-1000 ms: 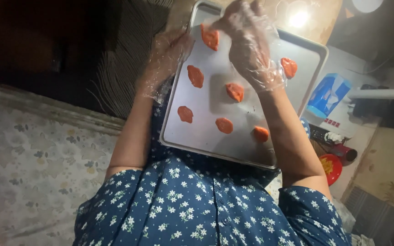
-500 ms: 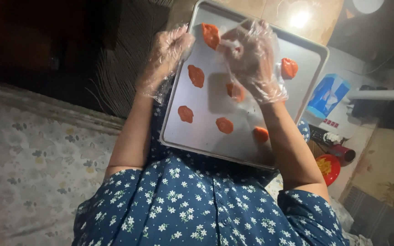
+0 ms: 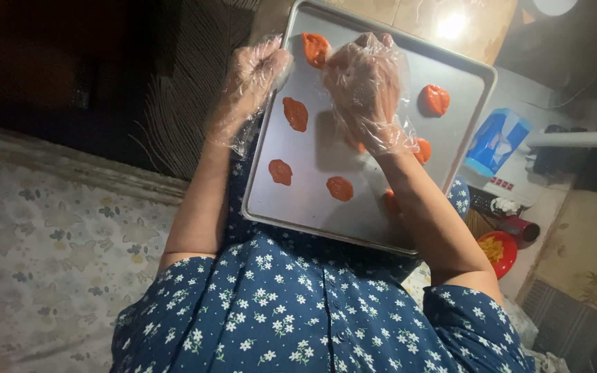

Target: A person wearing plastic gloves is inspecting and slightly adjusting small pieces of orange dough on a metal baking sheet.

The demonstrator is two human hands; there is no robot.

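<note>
Orange pieces (image 3: 390, 202) partly hidden behind the right forearm (image 3: 428, 221)

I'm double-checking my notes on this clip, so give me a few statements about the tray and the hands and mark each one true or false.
1. Both hands wear clear plastic gloves: left hand, right hand. True.
2. The tray is a round black pan. False: it is a rectangular metal tray.
3. Orange-red pieces lie spaced apart on the tray. True.
4. The left hand presses the tray's middle. False: it is at the tray's left edge.
5. The sleeves are plain white. False: blue with small white flowers.
</note>
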